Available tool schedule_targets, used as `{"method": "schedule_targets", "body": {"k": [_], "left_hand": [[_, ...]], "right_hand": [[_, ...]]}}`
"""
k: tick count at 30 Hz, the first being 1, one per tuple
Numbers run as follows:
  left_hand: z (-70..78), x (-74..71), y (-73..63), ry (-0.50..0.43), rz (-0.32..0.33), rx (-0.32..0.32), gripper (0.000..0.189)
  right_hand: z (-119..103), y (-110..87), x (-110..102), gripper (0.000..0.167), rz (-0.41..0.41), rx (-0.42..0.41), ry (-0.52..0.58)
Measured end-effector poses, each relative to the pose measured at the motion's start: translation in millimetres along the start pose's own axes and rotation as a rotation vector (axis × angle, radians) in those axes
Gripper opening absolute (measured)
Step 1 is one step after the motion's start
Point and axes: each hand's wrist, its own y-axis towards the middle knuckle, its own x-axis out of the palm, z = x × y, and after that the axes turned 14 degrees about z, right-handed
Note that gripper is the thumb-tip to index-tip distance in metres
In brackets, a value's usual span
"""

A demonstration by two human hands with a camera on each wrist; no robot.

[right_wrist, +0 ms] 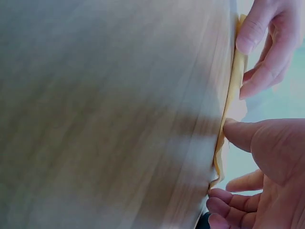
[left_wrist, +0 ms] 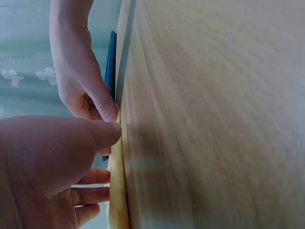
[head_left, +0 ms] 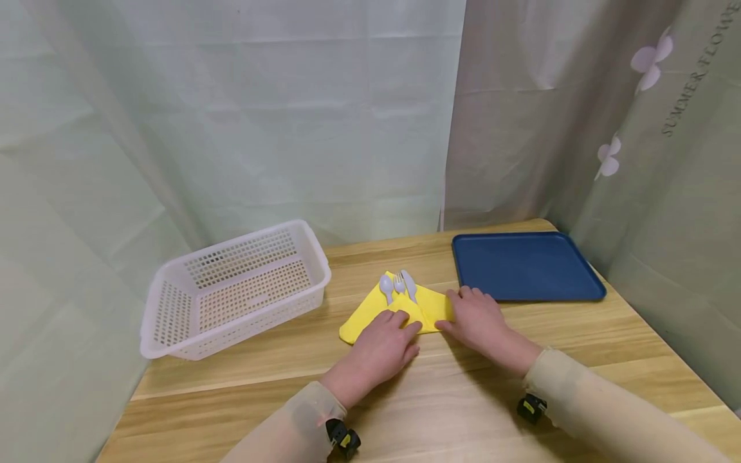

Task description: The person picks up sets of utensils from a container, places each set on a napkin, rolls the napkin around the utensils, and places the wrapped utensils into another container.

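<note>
A folded yellow napkin lies on the table, with a light-grey plastic spoon, fork and knife side by side on it. Their heads point away from me; the napkin's fold covers their handles. My left hand rests on the front fold, fingers spread and loosely bent, thumb at the near edge. At the napkin's right corner, my right hand holds the cloth between thumb and fingers. In the right wrist view, the napkin edge looks slightly wavy and raised near the right hand.
A white perforated plastic basket stands at the left of the wooden table. At the back right lies a dark blue tray, just beyond my right hand. Curtains hang behind and at both sides.
</note>
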Motion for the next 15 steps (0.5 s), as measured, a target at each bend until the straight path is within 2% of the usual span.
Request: {"method": "schedule_targets", "body": {"k": [10,15], "left_hand": [[1.3,-5.9,0.8,0.014,-0.007,0.013,0.041],[1.7,-7.7,1.0,0.018,0.001,0.021,0.039]], "right_hand": [[6.5,9.6,0.5,0.064,-0.130,0.167,0.151],[17.7,16.1,14.3,0.054,-0.165,0.198,0.243]]}}
